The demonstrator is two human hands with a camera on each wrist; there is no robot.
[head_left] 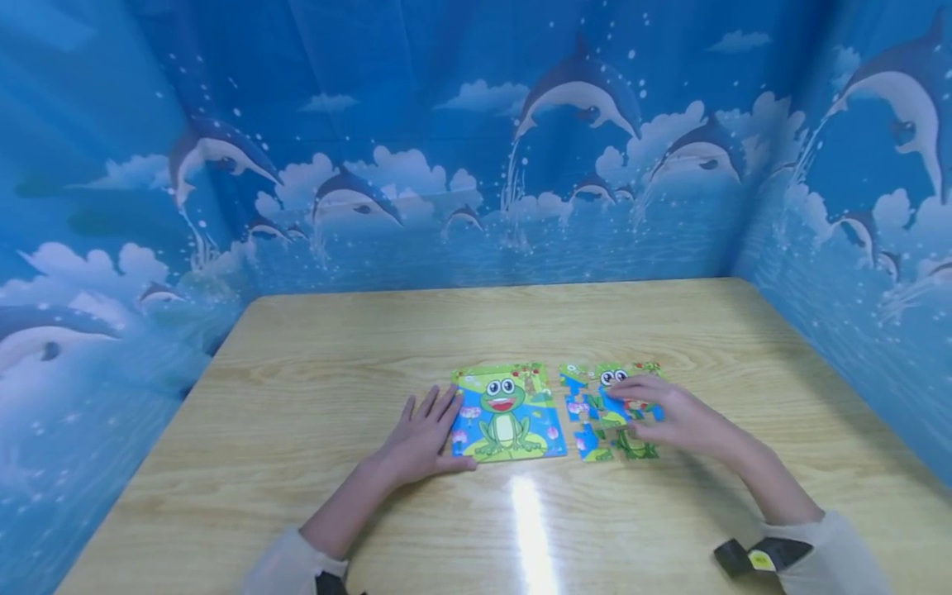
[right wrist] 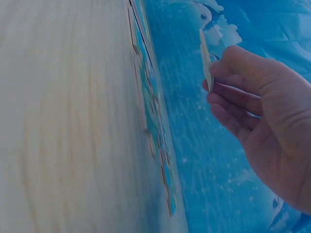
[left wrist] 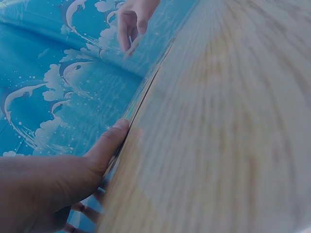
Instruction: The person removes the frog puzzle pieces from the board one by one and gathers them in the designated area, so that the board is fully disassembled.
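Observation:
A square board with a smiling frog picture (head_left: 504, 430) lies flat on the table. My left hand (head_left: 422, 436) rests along its left edge, fingers stretched out and the thumb by the lower left corner. In the left wrist view that thumb (left wrist: 109, 143) presses at the board's edge. To the right of the board lie several puzzle pieces (head_left: 592, 449) with parts of a like frog picture, some apart from each other. Over them, my right hand (head_left: 673, 417) pinches a thin puzzle piece (right wrist: 206, 63), raised off the table. The right hand hides some pieces below.
The wooden table (head_left: 342, 355) carries the board and pieces near its middle. A blue curtain (head_left: 416, 124) printed with dolphins stands behind the table and along both sides. A bright light reflection (head_left: 531, 529) falls on the tabletop in front of the board.

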